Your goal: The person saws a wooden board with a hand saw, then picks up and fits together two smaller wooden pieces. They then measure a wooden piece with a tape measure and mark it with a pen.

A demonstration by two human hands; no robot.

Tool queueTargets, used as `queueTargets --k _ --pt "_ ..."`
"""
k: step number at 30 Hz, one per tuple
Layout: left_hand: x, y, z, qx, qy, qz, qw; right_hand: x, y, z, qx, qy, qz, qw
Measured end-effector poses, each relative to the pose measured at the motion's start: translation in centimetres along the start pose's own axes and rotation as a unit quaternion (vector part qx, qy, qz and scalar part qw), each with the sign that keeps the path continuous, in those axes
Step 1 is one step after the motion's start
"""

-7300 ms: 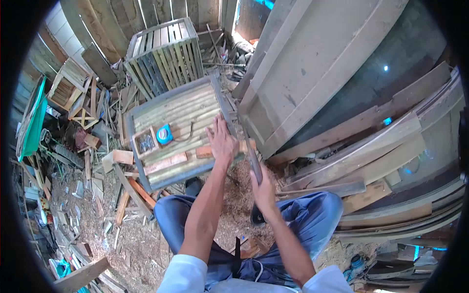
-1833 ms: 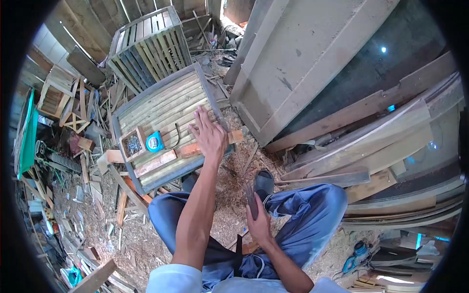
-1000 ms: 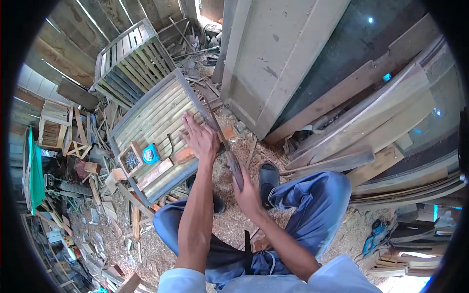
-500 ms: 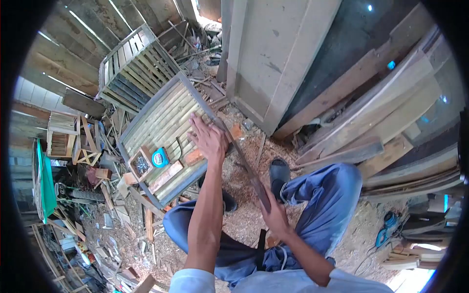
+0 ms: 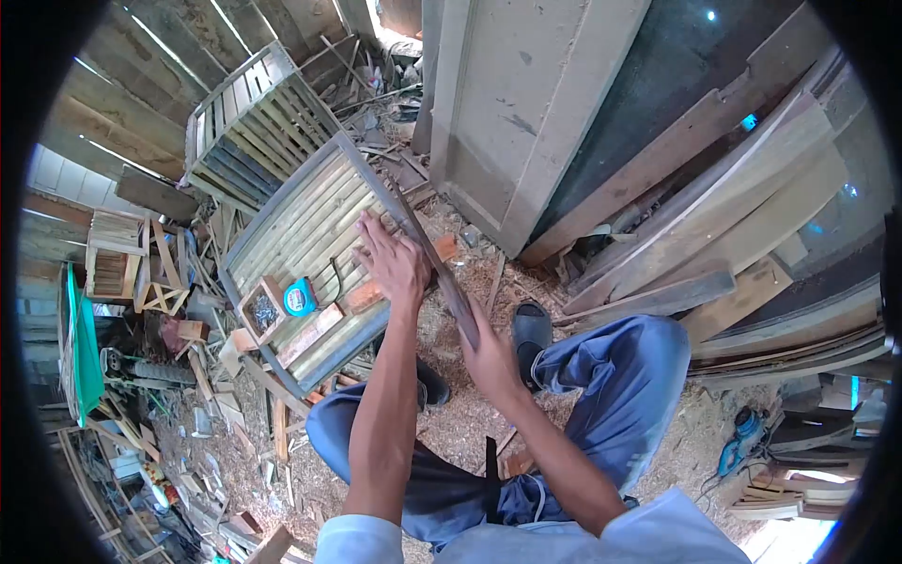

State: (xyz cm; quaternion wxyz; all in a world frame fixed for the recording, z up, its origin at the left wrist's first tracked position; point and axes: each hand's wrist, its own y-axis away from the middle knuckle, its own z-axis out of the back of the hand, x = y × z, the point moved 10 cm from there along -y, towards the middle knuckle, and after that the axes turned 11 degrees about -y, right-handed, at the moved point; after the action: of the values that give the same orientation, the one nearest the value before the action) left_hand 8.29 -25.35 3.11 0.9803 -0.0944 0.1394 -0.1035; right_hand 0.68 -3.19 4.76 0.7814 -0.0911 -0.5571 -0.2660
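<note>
Wooden slatted tabletop (image 5: 305, 218) | shavings-strewn floor (image 5: 470, 409) | plank wall (image 5: 141, 94) | left hand (image 5: 393, 265) flat over block (image 5: 364, 296) | right hand (image 5: 493, 365) gripping dark tool (image 5: 449, 282)

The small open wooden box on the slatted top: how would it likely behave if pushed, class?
The box probably stays stiff, since its walls look like solid wood. Its loose, metallic-looking contents could spill if it tipped, as nothing covers them. It may bump along rather than glide, because the slatted top looks ridged.
</note>
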Motion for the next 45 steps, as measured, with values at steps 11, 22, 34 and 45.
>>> queueTargets --k 11,22,34,45 --pt "-0.7 -0.3 0.8 0.006 0.019 0.012 1.0 0.6 -1.6 0.0 0.039 -0.014 -0.056 0.998" --pt "-0.5 -0.2 -0.6 0.019 0.0 0.014 1.0 -2.2 1.8 -0.1 -0.023 0.024 -0.04 0.999" --pt "0.0 -0.3 0.1 -0.003 0.005 0.012 1.0 -0.2 0.8 -0.1 0.003 -0.007 -0.014 1.0" --pt "-0.2 -0.3 -0.4 0.003 -0.012 0.001 1.0 -1.3 5.1 3.6 0.011 -0.02 -0.061 0.998"
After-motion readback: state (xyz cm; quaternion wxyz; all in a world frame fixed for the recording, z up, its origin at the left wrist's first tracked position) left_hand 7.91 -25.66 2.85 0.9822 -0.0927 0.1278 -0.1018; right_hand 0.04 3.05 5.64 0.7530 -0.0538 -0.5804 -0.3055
